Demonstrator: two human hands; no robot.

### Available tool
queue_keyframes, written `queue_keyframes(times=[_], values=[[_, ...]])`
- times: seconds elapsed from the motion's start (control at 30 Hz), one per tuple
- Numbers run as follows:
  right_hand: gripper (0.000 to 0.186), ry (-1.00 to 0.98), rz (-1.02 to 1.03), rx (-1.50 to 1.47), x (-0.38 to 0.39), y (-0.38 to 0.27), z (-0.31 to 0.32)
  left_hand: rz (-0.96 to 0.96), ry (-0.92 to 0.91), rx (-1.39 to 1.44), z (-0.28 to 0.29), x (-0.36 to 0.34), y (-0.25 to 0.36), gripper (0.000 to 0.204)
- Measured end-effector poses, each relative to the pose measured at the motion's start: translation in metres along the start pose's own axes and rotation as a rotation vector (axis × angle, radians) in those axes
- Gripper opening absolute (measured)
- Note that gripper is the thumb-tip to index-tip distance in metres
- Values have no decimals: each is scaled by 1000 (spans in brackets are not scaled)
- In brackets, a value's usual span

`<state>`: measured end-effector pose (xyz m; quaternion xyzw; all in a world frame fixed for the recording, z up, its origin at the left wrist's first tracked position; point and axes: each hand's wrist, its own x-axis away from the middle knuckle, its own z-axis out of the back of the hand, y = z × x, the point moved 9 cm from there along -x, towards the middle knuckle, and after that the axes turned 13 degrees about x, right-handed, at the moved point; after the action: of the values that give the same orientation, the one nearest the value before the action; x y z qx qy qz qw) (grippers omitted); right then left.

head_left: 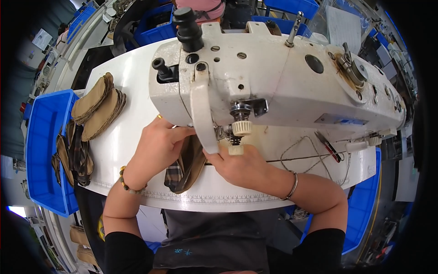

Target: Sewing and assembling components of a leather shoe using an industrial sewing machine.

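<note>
Under the head of a white sewing machine (255,86) lies a curved fabric piece, plaid outside and tan inside (194,166), shaped like a slipper upper. My left hand (157,141) pinches its far left edge, thumb and forefinger together beside the needle area. My right hand (242,165) has its fingers closed at the piece's right side, close to the presser foot; the fingertips are partly hidden behind the white lever (203,114). The fabric's near end hangs loose toward me on the white table (219,198).
Stacked tan sole-shaped pieces (102,114) lie on the table's left. Beside them, plaid pieces (75,155) droop over a blue bin (48,150). Thread snips (329,146) and loose grey cord (296,160) lie right of my right hand. A person in pink (200,9) sits beyond the machine.
</note>
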<state>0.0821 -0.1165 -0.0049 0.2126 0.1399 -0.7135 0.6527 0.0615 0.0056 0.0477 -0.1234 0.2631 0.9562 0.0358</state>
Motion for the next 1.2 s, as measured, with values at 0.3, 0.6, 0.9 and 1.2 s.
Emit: queue_keyframes(times=[0.3,0.6,0.9,1.2], values=[[38,-4,-34,-152,-6,0,6,-166,-38,-110,-14,1,16,15],[25,-108,82,-99,-5,1,3,48,-59,114,-23,7,3,24],[22,-28,60,7,-9,11,8,-16,22,-1,-10,9,13,19],[8,414,141,86,-4,-10,48,-263,31,-32,-30,16,33,29]])
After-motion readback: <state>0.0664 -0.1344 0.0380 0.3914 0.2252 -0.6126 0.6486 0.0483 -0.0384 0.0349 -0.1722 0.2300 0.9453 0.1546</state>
